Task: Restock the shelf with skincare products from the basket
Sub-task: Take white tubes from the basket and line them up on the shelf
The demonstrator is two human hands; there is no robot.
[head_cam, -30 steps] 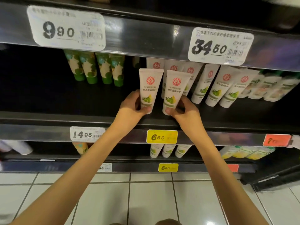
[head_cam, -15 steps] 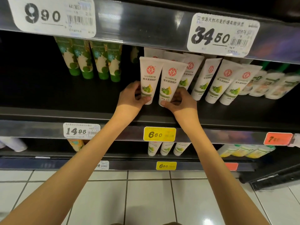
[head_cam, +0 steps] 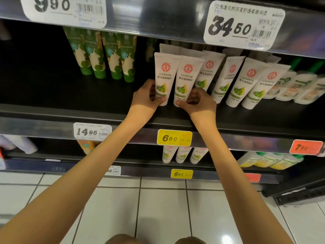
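On the shelf [head_cam: 70, 111], toward its left end, we see four green tubes [head_cam: 103, 55] standing cap-down in a row, well back from the front edge. Below them, on the front rail, sits a white 14.95 tag [head_cam: 92, 131]. Moving right, our left hand [head_cam: 146, 99] grasps the left tube [head_cam: 164, 76], a white one with a red seal and olive print, thumb across its cap end and fingers behind. Touching it on the right is the right tube [head_cam: 186, 80], gripped low down by our right hand [head_cam: 198, 103], thumb in front. Both tubes stand cap-down near the middle of the shelf, forward of the others. Under them on the rail is a yellow 6.60 tag [head_cam: 174, 138]. Further right, a row of matching white tubes [head_cam: 241, 81] leans along the shelf, and beyond them, at the right end, pale bottles [head_cam: 295, 87] with green tops. We see no basket.
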